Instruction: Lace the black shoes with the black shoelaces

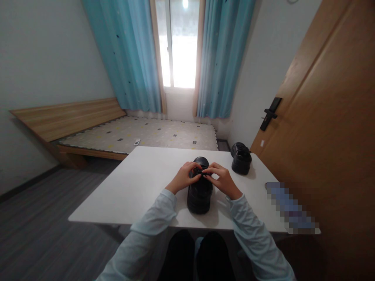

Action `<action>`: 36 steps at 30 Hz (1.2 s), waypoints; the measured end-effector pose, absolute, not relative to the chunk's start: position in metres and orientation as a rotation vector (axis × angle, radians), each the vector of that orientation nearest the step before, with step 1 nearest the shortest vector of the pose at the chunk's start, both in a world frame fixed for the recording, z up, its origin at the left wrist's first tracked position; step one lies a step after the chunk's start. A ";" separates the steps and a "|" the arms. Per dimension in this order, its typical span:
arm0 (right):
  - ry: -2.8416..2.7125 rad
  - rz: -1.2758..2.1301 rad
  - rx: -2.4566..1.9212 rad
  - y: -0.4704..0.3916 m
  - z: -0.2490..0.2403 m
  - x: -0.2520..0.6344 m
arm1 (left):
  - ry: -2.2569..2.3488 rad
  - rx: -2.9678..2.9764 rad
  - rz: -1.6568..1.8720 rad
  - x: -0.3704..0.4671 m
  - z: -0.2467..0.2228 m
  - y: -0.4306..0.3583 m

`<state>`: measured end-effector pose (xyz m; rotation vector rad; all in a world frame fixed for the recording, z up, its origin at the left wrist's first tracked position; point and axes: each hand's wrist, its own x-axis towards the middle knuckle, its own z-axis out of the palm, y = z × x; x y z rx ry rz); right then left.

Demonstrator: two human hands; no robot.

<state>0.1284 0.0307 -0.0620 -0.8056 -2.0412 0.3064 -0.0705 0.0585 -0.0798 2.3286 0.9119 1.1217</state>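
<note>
A black shoe (pixel 199 201) stands on the white table (pixel 140 187) in front of me, its toe pointing away. Over its upper, my left hand (pixel 185 177) is closed in a pinch on the dark shoelace (pixel 200 171). From the other side, my right hand (pixel 222 180) pinches the same lace, fingertips close to those of the left. The fingers partly hide the lace, so its exact shape cannot be made out. A second black shoe (pixel 241 160) sits apart, farther back on the right of the table.
A blurred-out bluish item (pixel 288 205) lies at the table's right edge. Close on the right is a wooden door (pixel 331 117) with a black handle. Beyond the table stands a bed (pixel 158 134) bearing a small white object (pixel 137 142), below a curtained window.
</note>
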 end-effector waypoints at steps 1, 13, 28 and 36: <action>-2.029 0.290 -0.802 0.031 -0.063 0.127 | 0.910 2.328 1.126 -0.070 -0.080 0.059; -1.786 0.470 -0.864 0.028 -0.056 0.125 | 0.959 2.356 1.079 -0.071 -0.082 0.061; -1.352 0.885 -0.702 0.034 -0.058 0.133 | 0.989 2.349 1.063 -0.073 -0.082 0.059; -1.135 0.889 -0.657 0.031 -0.048 0.145 | 0.972 2.343 1.075 -0.075 -0.084 0.060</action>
